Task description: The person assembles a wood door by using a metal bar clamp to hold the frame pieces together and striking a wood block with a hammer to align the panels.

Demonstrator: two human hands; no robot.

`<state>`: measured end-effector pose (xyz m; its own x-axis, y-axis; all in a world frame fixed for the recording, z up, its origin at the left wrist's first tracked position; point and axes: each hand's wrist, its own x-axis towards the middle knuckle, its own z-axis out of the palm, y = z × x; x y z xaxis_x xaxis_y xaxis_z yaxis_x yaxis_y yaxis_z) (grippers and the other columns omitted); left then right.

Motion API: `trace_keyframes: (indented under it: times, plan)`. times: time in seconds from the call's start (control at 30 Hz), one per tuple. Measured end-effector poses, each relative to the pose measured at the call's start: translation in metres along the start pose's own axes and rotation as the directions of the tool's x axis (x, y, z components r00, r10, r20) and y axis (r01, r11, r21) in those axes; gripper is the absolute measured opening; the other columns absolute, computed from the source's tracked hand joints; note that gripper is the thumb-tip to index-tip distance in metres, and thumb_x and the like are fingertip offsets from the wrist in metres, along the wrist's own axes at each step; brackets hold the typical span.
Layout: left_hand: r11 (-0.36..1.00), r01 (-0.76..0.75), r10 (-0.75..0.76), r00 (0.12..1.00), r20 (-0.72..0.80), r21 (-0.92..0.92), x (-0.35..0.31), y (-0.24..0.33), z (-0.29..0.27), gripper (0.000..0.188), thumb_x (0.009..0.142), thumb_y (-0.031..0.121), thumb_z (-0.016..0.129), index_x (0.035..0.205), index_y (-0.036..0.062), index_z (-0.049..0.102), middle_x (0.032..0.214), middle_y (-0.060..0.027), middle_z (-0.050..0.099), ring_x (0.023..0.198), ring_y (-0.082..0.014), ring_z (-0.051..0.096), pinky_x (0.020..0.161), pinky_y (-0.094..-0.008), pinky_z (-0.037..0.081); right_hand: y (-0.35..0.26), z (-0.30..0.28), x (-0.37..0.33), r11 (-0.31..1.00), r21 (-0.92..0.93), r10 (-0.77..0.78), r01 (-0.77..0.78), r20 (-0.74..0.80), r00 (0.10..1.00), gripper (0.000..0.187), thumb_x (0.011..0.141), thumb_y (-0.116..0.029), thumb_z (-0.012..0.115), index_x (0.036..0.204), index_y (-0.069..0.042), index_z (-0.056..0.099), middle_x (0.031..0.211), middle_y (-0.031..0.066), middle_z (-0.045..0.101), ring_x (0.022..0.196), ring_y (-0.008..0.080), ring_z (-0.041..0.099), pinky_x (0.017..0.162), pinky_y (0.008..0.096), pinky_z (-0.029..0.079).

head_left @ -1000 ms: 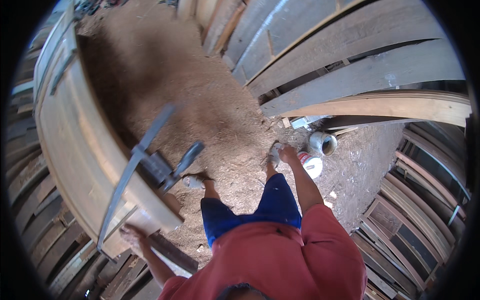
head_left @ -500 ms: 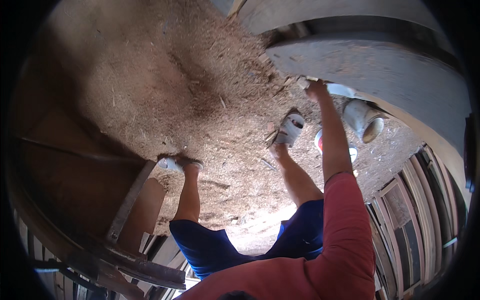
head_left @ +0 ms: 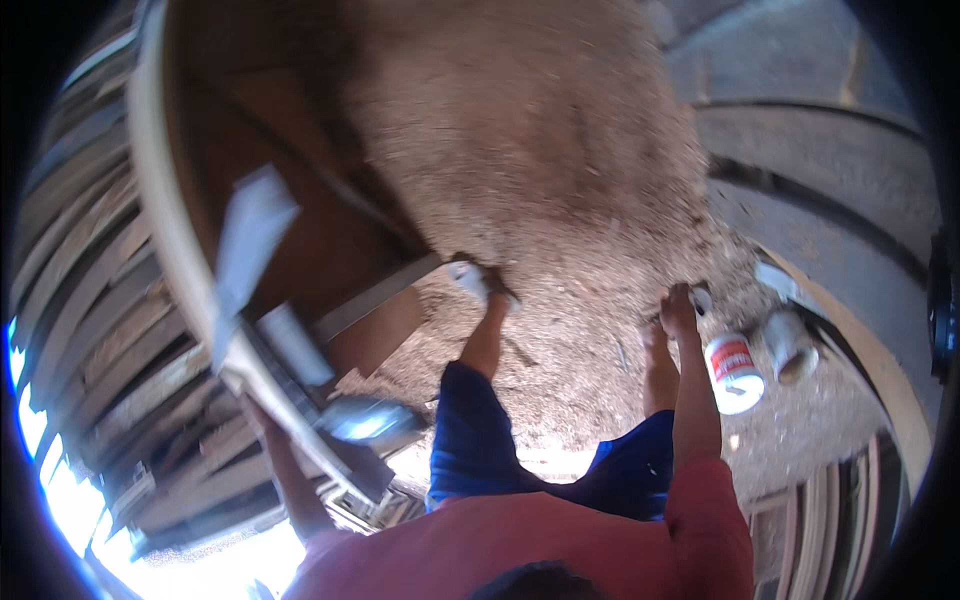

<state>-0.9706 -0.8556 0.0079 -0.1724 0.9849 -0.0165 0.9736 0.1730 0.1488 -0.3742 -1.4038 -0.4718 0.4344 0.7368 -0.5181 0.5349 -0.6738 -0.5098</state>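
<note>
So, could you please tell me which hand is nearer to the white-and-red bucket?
The right hand: in the picture it is just above and left of the white-and-red bucket. The left hand is far to the left, at the wooden piece.

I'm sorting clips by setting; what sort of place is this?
Probably a woodworking shop: long brown-grey wooden boards are stacked at the left, a brown floor looks strewn with wood shavings, and a blurred grey, apparently metal clamp sits at a large brown wooden piece.
</note>
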Motion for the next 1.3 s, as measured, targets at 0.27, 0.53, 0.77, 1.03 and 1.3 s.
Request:
trace_keyframes:
  times: [0.27, 0.53, 0.77, 1.03, 1.3]
  plan:
    - [0.969, 0.21, -0.201, 0.976, -0.078, 0.131, -0.037, 0.115, 0.001, 0.074, 0.098, 0.059, 0.033, 0.146, 0.0023, 0.034, 0.149, -0.0243, 0.034, 0.139, -0.0438, 0.03, 0.114, -0.0567, 0.024, -0.222, -0.141, -0.029, 0.635, 0.736, 0.351, -0.233, -0.006, 0.936, 0.046, 0.086, -0.015, 0.073, 0.118, -0.008, 0.041, 0.085, 0.0092, 0.062, 0.064, 0.0132, 0.055, 0.054, 0.0303, 0.046]
    - [0.988, 0.113, -0.112, 0.993, -0.023, 0.105, -0.051, 0.119, 0.009, 0.084, 0.095, 0.062, 0.039, 0.152, 0.0024, 0.023, 0.157, -0.032, 0.019, 0.144, -0.0533, 0.017, 0.116, -0.0641, 0.013, -0.486, -0.417, -0.089, 0.766, 0.638, 0.265, 0.082, -0.429, 0.864, 0.061, 0.091, -0.029, 0.072, 0.138, -0.004, 0.043, 0.093, 0.0113, 0.064, 0.078, 0.0151, 0.061, 0.067, 0.0274, 0.051]
    - [0.608, -0.317, 0.471, 0.882, 0.009, -0.728, -0.076, 0.127, -0.042, 0.083, 0.09, 0.046, 0.065, 0.148, -0.0019, 0.03, 0.148, -0.0302, 0.034, 0.143, -0.0448, 0.026, 0.118, -0.0527, 0.019, -0.692, -0.315, -0.075, 0.861, 0.492, -0.067, 0.13, -0.143, 0.987, 0.057, 0.087, -0.055, 0.069, 0.101, -0.002, 0.056, 0.087, 0.0127, 0.068, 0.076, 0.0204, 0.065, 0.071, 0.0351, 0.053]
    - [0.141, 0.251, 0.505, 0.814, 0.287, -0.958, -0.078, 0.148, -0.064, 0.039, 0.096, 0.01, 0.064, 0.131, -0.0004, 0.049, 0.104, -0.0138, 0.069, 0.082, -0.0168, 0.069, 0.067, -0.024, 0.057, -0.772, -0.259, -0.078, 0.799, 0.595, -0.293, 0.084, 0.265, 0.919, 0.053, 0.097, -0.047, 0.057, 0.117, 0.002, 0.055, 0.089, 0.0161, 0.065, 0.07, 0.021, 0.066, 0.061, 0.0357, 0.053]
    - [0.186, 0.339, 0.053, 0.934, 0.354, -0.922, -0.015, 0.078, -0.072, 0.028, 0.098, 0.024, 0.064, 0.113, 0.002, 0.055, 0.091, -0.0031, 0.065, 0.083, -0.009, 0.057, 0.074, -0.0262, 0.049, -0.693, -0.363, -0.002, 0.976, -0.169, 0.092, -0.134, -0.234, 0.968, 0.076, 0.091, -0.046, 0.062, 0.151, -0.011, 0.031, 0.13, 0.0267, 0.06, 0.117, 0.0469, 0.058, 0.096, 0.0535, 0.046]
